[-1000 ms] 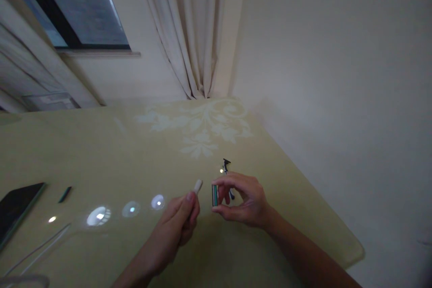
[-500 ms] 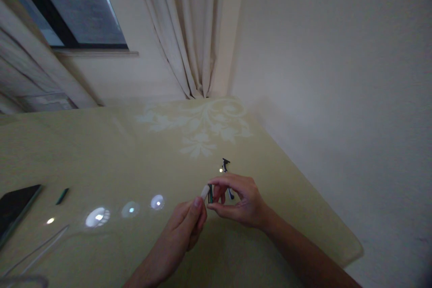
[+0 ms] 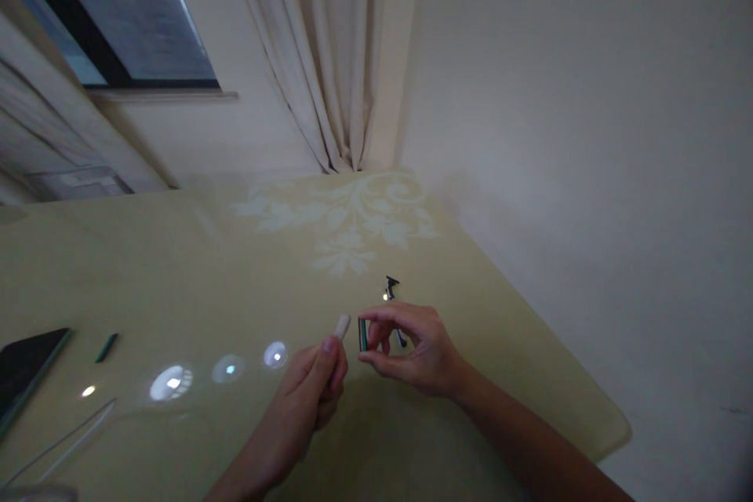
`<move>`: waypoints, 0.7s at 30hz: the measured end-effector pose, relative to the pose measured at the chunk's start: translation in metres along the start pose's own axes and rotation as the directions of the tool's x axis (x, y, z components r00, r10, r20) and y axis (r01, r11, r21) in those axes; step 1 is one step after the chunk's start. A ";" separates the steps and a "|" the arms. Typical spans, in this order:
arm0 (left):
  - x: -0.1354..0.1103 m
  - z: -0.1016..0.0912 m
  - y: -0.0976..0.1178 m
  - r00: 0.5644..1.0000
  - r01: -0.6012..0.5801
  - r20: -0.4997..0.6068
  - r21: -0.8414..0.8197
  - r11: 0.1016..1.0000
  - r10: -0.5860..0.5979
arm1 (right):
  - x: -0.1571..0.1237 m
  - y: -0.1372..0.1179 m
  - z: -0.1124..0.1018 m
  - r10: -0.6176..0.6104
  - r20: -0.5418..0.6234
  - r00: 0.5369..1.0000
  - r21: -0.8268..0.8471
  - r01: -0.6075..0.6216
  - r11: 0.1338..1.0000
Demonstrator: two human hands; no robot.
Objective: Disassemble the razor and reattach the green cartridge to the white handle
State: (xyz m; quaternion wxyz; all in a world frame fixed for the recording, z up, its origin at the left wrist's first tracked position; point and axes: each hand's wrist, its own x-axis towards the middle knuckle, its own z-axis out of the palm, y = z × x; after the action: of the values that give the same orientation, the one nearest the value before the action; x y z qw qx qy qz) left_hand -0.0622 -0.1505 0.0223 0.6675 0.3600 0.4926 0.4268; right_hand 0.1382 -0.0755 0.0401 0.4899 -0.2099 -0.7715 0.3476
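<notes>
My left hand [image 3: 321,384] is closed around a slim whitish piece [image 3: 342,326]. Its blunt end sticks up past my thumb, and I cannot make out its kind. Between thumb and fingertips, my right hand [image 3: 412,345] pinches a razor cartridge [image 3: 362,335], a small narrow block with dark and green bands, held upright. A small gap separates the whitish piece from the cartridge. Behind my right hand lies a razor handle [image 3: 391,287] with a dark T-shaped end; my fingers hide its middle.
On the yellowish glossy table [image 3: 282,274], a dark tablet-like slab [image 3: 29,369] lies at the left edge. Beside it is a small green-and-black piece [image 3: 107,347]. A thin pale cable [image 3: 76,439] loops at the lower left. Walls and a curtain [image 3: 335,55] border the far and right sides.
My left hand has drawn back to the left and down, taking the whitish piece away from the cartridge. My right hand stays almost in place, with the cartridge now more plainly visible.
</notes>
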 end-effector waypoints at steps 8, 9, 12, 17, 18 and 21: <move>-0.002 0.006 0.004 1.000 0.021 -0.005 -0.006 1.000 -0.021 | -0.001 0.002 0.001 0.090 0.014 0.996 0.075 -0.091 0.993; -0.002 0.006 0.005 1.000 0.026 0.014 -0.008 1.000 -0.026 | -0.001 0.002 0.001 0.094 0.020 0.995 0.082 -0.095 0.992; -0.003 0.007 0.005 0.999 0.048 -0.001 -0.017 0.999 -0.048 | -0.002 0.003 0.003 0.118 0.016 0.993 0.132 -0.119 0.984; -0.002 0.009 0.005 0.999 0.054 0.014 -0.079 0.995 -0.053 | -0.003 0.005 0.004 0.185 -0.007 0.983 0.179 -0.180 0.967; -0.002 0.009 0.004 0.998 0.059 0.034 -0.083 0.995 -0.056 | -0.003 0.006 0.004 0.184 0.002 0.983 0.174 -0.182 0.968; -0.001 0.009 0.005 0.998 0.068 0.014 -0.097 0.993 -0.067 | -0.004 0.006 0.004 0.190 0.017 0.982 0.200 -0.190 0.961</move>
State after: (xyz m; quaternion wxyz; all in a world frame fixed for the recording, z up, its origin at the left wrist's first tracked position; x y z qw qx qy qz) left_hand -0.0547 -0.1499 0.0290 0.7009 0.3125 0.4795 0.4257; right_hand 0.1360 -0.0749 0.0320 0.4737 -0.2328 -0.7083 0.4687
